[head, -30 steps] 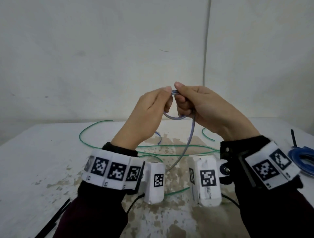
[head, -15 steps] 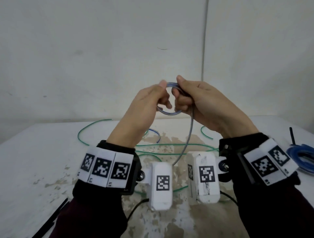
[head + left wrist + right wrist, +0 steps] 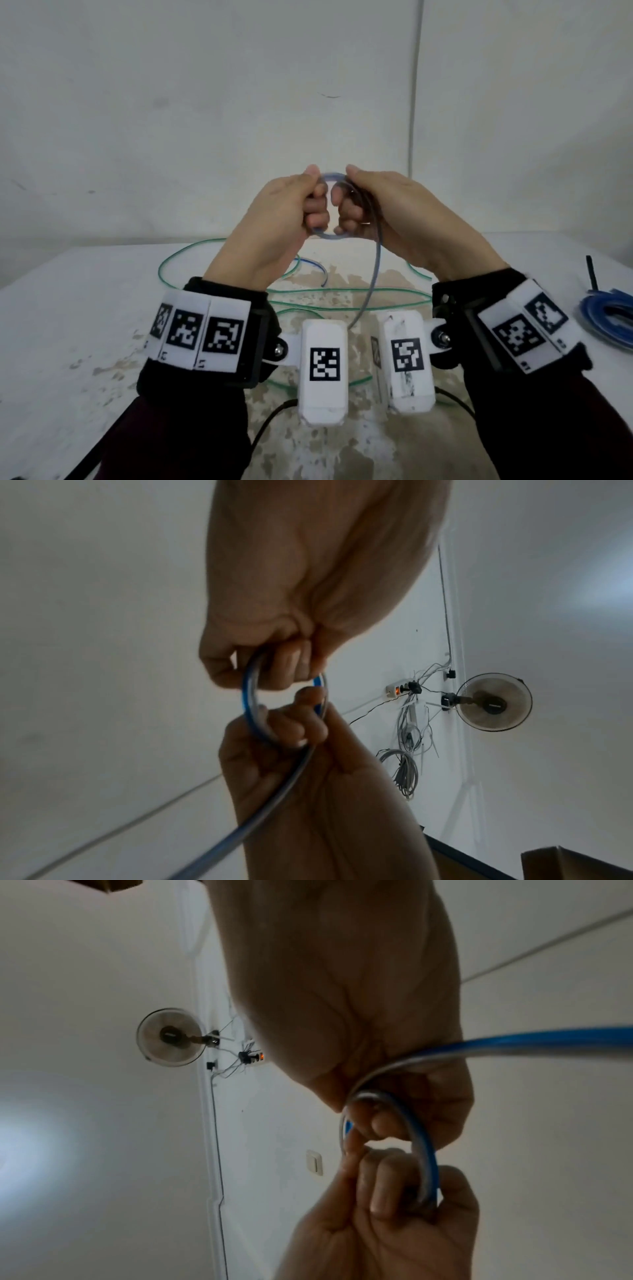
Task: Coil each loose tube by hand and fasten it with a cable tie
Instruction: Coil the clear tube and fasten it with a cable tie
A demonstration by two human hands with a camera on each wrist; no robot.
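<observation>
Holding a small loop of blue tube [image 3: 330, 236] above the desk [image 3: 85, 308]: left hand [image 3: 274, 226] and right hand [image 3: 394, 219] are both raised, fingers [image 3: 284, 666] curled and clamped on opposite sides of the loop. Tube tail is hung down from the right hand toward the near desk. Green tube [image 3: 342, 291] is sprawled loose on the desk beneath. Coiled blue tube [image 3: 606, 315] is seen at far right.

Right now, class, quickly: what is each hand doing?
Left hand: closed, gripping the blue tube coil's left side.
Right hand: closed, gripping the coil's right side.
</observation>
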